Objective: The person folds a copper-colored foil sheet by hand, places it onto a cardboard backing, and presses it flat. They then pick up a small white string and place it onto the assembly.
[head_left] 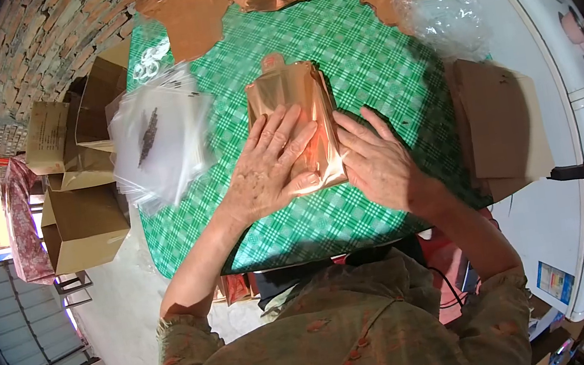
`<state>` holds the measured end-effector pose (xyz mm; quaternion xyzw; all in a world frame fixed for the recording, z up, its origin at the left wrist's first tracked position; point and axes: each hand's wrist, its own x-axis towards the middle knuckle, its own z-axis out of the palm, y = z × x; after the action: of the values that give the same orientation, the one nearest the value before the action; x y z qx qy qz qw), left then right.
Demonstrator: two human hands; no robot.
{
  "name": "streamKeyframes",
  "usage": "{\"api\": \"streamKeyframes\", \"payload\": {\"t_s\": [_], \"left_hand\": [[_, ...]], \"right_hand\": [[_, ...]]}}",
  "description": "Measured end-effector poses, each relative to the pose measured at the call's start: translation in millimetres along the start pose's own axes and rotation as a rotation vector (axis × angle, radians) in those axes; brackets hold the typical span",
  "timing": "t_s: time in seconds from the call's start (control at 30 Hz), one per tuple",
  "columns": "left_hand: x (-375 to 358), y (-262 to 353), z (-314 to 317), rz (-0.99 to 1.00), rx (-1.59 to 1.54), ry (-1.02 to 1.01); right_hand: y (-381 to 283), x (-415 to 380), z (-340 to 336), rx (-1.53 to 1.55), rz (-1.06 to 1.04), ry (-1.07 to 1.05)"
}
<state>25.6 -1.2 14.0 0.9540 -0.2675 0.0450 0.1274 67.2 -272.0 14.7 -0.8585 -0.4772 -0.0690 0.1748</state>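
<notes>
A folded, shiny copper-coloured foil bag (284, 86) lies flat on the green checked tablecloth (255, 240), with a small tab sticking out at its far end. My left hand (267, 163) rests flat across the bag's left and middle part, fingers spread. Along the bag's right edge lies my right hand (376, 156), its fingers stretched out and touching the foil. To the left of my hands is a fanned stack of clear plastic bags (179, 146) with a dark elongated thing (148, 137) on top.
More copper foil pieces (194, 17) spread over the far edge. Crumpled clear plastic (440, 16) and brown cardboard (503, 119) lie at the right, beside a white refrigerator (511, 40). Open cardboard boxes (84, 219) stand at the left; white rings (150, 59) lie at the far left.
</notes>
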Motion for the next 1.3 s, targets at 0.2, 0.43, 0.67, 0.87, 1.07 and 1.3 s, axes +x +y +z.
{"api": "streamKeyframes", "payload": {"t_s": [0.2,0.43,0.67,0.87,1.07,1.3], "left_hand": [[1,0,1,0.007,-0.014,0.01],[0,0,1,0.009,-0.016,0.022],[0,0,2,-0.021,-0.04,-0.009],[-1,0,2,-0.015,-0.047,0.003],[-2,1,0,-0.013,-0.056,0.019],[0,2,-1,-0.008,-0.042,0.018]], "right_hand": [[13,4,4,0.149,-0.049,-0.025],[25,3,7,0.255,-0.043,0.127],[19,6,6,0.181,-0.053,0.099],[20,16,7,0.245,-0.1,0.137],[15,16,4,0.291,-0.013,0.259],[14,36,4,0.456,0.284,0.369]]}}
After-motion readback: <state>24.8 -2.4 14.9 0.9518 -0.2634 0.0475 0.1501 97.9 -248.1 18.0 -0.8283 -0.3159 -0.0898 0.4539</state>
